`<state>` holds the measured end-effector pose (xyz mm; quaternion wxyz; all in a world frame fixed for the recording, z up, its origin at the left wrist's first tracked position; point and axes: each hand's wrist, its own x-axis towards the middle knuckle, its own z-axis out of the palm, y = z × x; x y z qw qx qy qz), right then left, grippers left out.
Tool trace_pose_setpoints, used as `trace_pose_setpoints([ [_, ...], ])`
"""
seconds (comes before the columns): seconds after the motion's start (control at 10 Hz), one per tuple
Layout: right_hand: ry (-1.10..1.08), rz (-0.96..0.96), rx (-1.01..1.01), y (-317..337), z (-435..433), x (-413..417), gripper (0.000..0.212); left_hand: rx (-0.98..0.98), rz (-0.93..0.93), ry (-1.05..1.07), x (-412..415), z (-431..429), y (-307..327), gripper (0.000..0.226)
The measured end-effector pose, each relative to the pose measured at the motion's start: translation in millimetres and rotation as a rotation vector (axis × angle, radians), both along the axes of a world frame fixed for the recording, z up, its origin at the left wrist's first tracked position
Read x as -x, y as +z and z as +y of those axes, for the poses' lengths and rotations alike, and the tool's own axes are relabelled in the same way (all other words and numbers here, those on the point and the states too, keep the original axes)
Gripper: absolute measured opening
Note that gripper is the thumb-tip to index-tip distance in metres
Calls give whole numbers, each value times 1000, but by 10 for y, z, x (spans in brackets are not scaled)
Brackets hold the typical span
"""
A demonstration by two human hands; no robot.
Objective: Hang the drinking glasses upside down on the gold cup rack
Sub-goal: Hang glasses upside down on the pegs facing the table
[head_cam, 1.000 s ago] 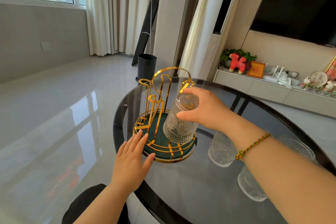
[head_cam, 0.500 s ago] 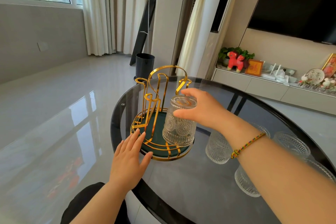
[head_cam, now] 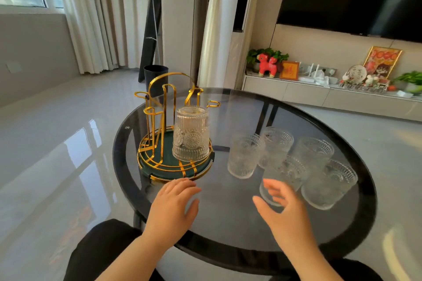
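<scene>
The gold cup rack (head_cam: 159, 107) with a green base stands on the left part of the round glass table (head_cam: 228, 226). One embossed clear glass (head_cam: 191, 136) hangs upside down on its front right prong. Several more glasses stand upright to the right, the nearest ones being a left glass (head_cam: 243, 159) and a front glass (head_cam: 283, 180). My left hand (head_cam: 174, 204) rests flat on the table just in front of the rack, fingers apart and empty. My right hand (head_cam: 282, 211) hovers open right in front of the front glass, holding nothing.
The table's black rim (head_cam: 228, 255) runs close to my body. A dark bin (head_cam: 156, 80) stands on the shiny floor behind the rack. A low TV cabinet (head_cam: 319, 96) with ornaments and plants lines the far wall.
My right hand let go of the glass, which now hangs on the rack, and pulled back toward the upright glasses. My left hand moved right along the table, off the rack's base.
</scene>
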<state>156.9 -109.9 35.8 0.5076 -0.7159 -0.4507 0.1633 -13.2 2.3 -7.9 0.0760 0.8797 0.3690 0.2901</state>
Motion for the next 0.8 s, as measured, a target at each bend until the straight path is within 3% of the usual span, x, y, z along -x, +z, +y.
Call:
trace_pose_setpoints([
  [0.1,-150,76,4,-239,-61,-104,37,156,72,-48,-155,-25,-69,36],
  [0.3,-363,131,-96,-449,23,-273,50,214,162,-33,-190,40,-156,40],
  [0.5,-291,160,-41,-485,261,-472,99,234,165,-20,-191,46,-176,39],
  [0.6,-303,123,-7,-500,345,-524,107,242,156,-11,-190,45,-175,39],
  [0.8,-388,2,59,-512,393,-535,94,244,151,-9,-199,49,-170,39],
])
